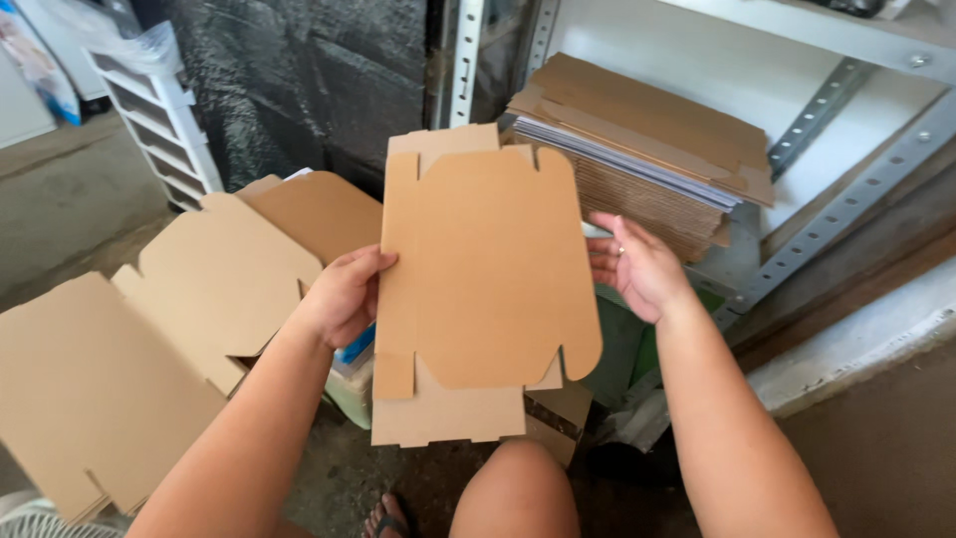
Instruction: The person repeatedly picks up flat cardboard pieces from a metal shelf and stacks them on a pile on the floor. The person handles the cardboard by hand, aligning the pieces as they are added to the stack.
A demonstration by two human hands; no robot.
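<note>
Left hand [344, 299]: fingers closed on left edge of flat die-cut cardboard box blank [488, 279], held upright at centre, above the knee.
Right hand [637, 267]: fingers spread open, nothing gripped, just right of blank.
Far right: stack of flat cardboard [647, 149] kept on metal shelf [846, 199].
Left: unfolded box blanks [149, 339] lying near.

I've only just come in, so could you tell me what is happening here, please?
A seated person holds a flat cardboard blank upright in front of them. The left hand grips its left edge; the right hand is open beside its right edge, seemingly not gripping. More flat blanks lie spread to the left, and a stack sits on a metal shelf behind.
</note>
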